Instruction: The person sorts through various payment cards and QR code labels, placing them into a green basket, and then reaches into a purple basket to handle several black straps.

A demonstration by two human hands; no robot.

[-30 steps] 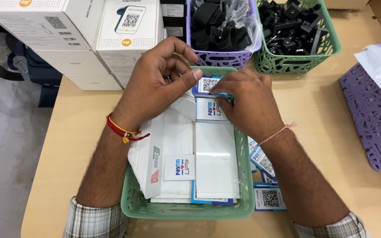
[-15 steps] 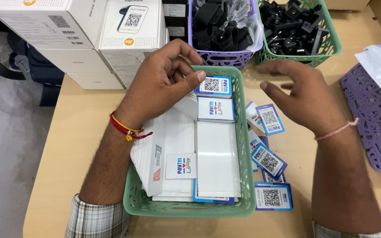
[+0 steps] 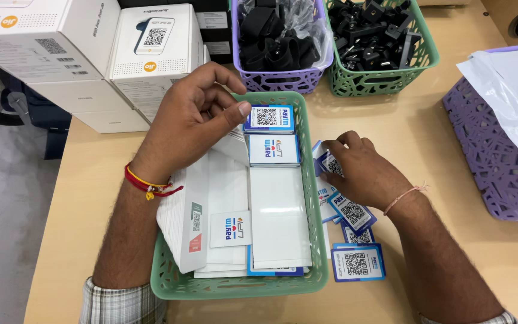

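Note:
A mint-green basket (image 3: 169, 282) in front of me holds stacked white envelopes and blue-bordered code cards. My left hand (image 3: 187, 123) rests over its far left part, thumb and fingers holding back a leaning stack of white sleeves (image 3: 211, 180) beside a code card (image 3: 269, 118) at the far end. My right hand (image 3: 361, 171) is down on the table to the right of the basket, fingers closing on one small code card (image 3: 330, 163) at the top of a loose pile of such cards (image 3: 355, 240).
White boxes (image 3: 49, 42) are stacked at the far left. A purple basket (image 3: 280, 75) and a green basket (image 3: 385, 78) of black parts stand at the back. A large purple basket (image 3: 493, 162) with white plastic sits at the right. The table edge runs along the left.
My right hand left the card at the basket's far end, swung out to the right, then came down onto the loose cards on the table. The left hand stayed put.

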